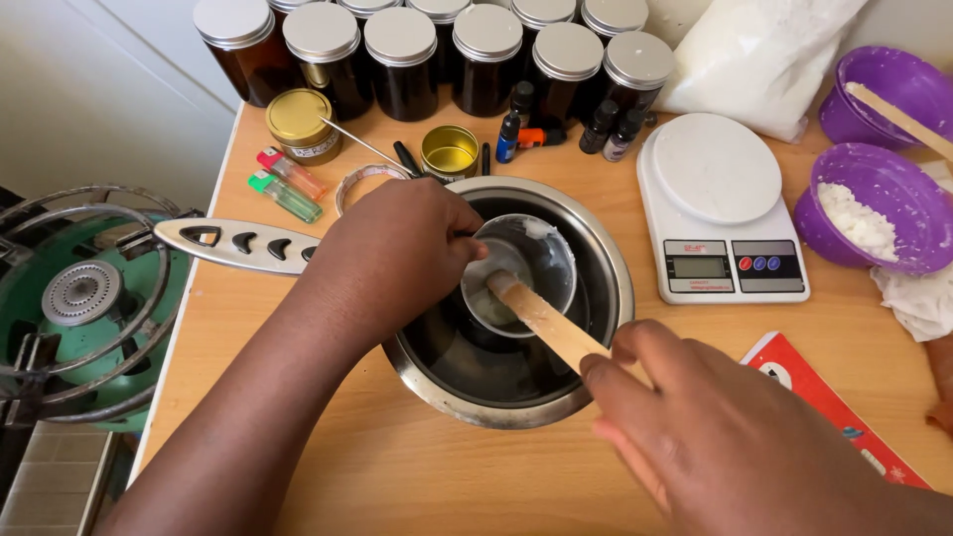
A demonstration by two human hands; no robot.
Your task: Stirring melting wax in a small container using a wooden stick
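Glass cup [521,268] sits at the centre of the frame, tilted inside the steel pot [606,268], and your left hand [397,253] is closed on its near side to steady it. Your right hand [695,427], at the lower right, grips a flat wooden stick [541,318] whose tip rests inside the cup, against a whitish residue on the glass. By the look of it, you are at the stirring or scraping step; the next move calls for a firm hold on the cup while you work the stick around its wall, without tipping the cup into the dark inside of the pot.

Left of the pot, its long steel handle [233,243] points toward a green gas burner [74,298] at the left edge. Two lighters [288,184] lie on the surface at the upper left, beside one closed gold tin [301,124] and one open gold tin [450,151]. Along the top stand at least nine amber jars [402,65] with silver lids, and about four small dark bottles [606,129] in front of them. At the upper right you have one white scale [715,203], one bag of white flakes [759,60] and two purple bowls [879,203], the nearer holding white flakes. A red booklet [824,397] lies at the lower right.
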